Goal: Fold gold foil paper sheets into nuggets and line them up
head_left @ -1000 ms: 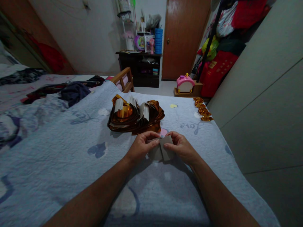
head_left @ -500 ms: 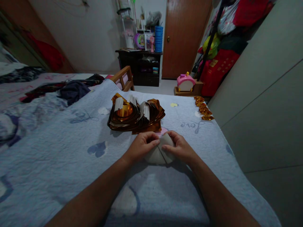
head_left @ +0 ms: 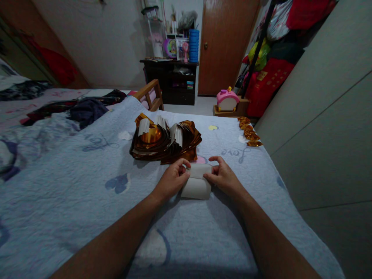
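A sheet of paper [head_left: 197,188], its pale side showing, lies bent across the middle just above the bedspread. My left hand [head_left: 173,178] pinches its upper left edge between thumb and curled fingers. At the right edge, my right hand [head_left: 223,176] holds the paper between its thumb and lower fingers, with the index finger lifted off. Just beyond my hands rests a thick, curled stack of gold foil paper [head_left: 152,152] with whitish backs. Several folded gold foil pieces [head_left: 249,133] sit in a row at the far right edge of the bed.
A light blue patterned bedspread [head_left: 87,186] covers the surface under my hands. Dark crumpled clothes [head_left: 88,111] lie at the far left. Beyond the bed are a wooden chair [head_left: 157,95], a pink toy [head_left: 227,101] on a box and a dark cabinet [head_left: 177,93]. A pale panel [head_left: 325,128] rises at the right.
The paper has gone from a cone-like shape with slanted edges to a squarer piece with a crosswise bend. My hands have moved slightly apart, and the right index finger has lifted.
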